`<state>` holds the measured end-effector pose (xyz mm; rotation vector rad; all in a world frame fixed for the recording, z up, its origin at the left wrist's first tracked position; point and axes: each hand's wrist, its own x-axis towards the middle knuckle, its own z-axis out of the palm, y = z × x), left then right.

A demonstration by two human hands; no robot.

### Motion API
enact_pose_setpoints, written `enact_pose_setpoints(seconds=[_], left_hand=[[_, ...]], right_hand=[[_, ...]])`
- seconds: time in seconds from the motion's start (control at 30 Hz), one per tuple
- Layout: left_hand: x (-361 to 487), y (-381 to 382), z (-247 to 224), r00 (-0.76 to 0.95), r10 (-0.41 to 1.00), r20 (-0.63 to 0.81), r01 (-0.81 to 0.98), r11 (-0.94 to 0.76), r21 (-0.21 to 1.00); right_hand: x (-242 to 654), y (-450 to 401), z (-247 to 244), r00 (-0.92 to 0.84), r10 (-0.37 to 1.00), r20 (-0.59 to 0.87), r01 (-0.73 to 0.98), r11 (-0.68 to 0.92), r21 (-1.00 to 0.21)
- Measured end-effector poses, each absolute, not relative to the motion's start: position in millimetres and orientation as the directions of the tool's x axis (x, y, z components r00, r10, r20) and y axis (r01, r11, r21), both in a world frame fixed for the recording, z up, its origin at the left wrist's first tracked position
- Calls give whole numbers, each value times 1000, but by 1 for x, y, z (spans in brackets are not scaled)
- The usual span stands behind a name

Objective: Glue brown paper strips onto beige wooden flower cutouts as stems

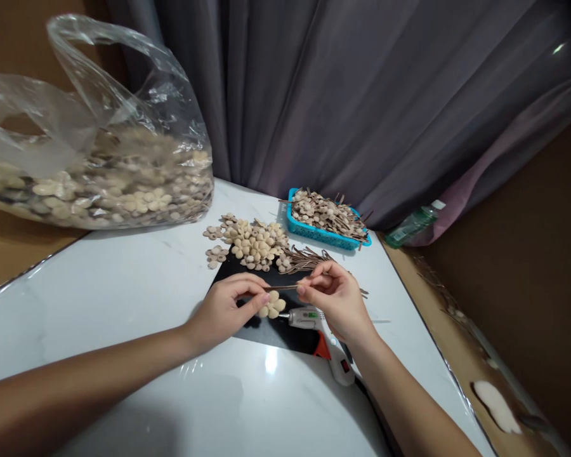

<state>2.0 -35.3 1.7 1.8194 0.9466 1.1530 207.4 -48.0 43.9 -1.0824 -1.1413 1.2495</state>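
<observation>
My left hand [226, 308] pinches a small beige flower piece [273, 306] together with one end of a thin brown stick [282, 287]. My right hand [335, 295] holds the other end of that stick between thumb and fingers. Both hands hover over a black mat [271, 331] on the white table [124, 298]. A white glue gun [316, 330] lies on the mat just under my right hand, nozzle pointing left toward the flower piece.
A pile of beige flower pieces [254, 242] and loose brown sticks [304, 259] lie behind the mat. A blue basket [326, 235] of finished pieces stands at the back. A large clear plastic bag [95, 171] of pieces fills the left. A green bottle [412, 225] lies at the right.
</observation>
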Motion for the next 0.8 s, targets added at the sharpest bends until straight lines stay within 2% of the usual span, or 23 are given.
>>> enact_pose_setpoints(seconds=[0.33,0.57,0.63,0.73,0.8], left_hand=[[3,-38,2,299,874,383,154,-440,885],[3,-38,2,294,885,361,160,-417,895],[3,-37,3,286,902,324,139,-374,917],[2,-34,4,258,928,269,69,-296,953],[2,-31,4,251,941,226,27,-241,970]], right_hand=[[201,-53,47,111,980,163,-8,165,-986],[200,-51,47,73,978,198,28,196,-980],[206,-51,54,108,955,275,26,274,-961],[222,-54,71,193,847,495,4,503,-864],[231,-60,82,173,806,566,-22,577,-816]])
